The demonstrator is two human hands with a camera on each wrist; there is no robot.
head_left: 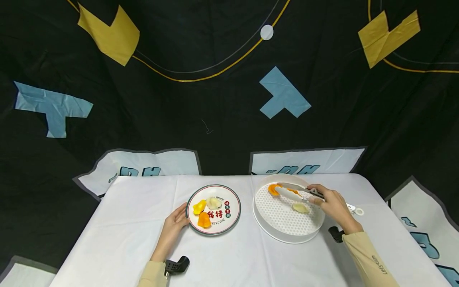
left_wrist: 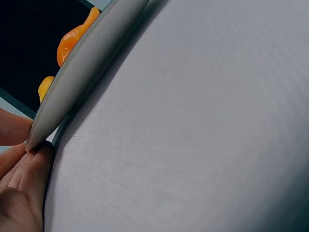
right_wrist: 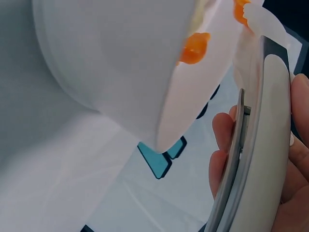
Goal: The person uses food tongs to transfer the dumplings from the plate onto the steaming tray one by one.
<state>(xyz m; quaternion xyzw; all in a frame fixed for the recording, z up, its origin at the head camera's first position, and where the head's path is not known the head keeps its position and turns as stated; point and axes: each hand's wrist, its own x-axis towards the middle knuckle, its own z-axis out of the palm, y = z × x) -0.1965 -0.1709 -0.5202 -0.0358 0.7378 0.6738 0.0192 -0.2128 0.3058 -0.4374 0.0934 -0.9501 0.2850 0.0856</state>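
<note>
My left hand pinches the left rim of a round plate, thumb above and fingers beneath it in the left wrist view. On the plate lie a yellow dumpling-like piece, an orange one and a pale one. My right hand grips metal tongs with white tips. Those tips reach into a white round steamer tray, right at an orange dumpling-like piece. A second orange piece is partly hidden behind the tongs, and a pale yellowish one lies nearer the front.
The plate and the tray stand side by side on a white tablecloth, with a gap between them. The tray has a raised wall and a perforated white liner. Behind the table hangs a black cloth.
</note>
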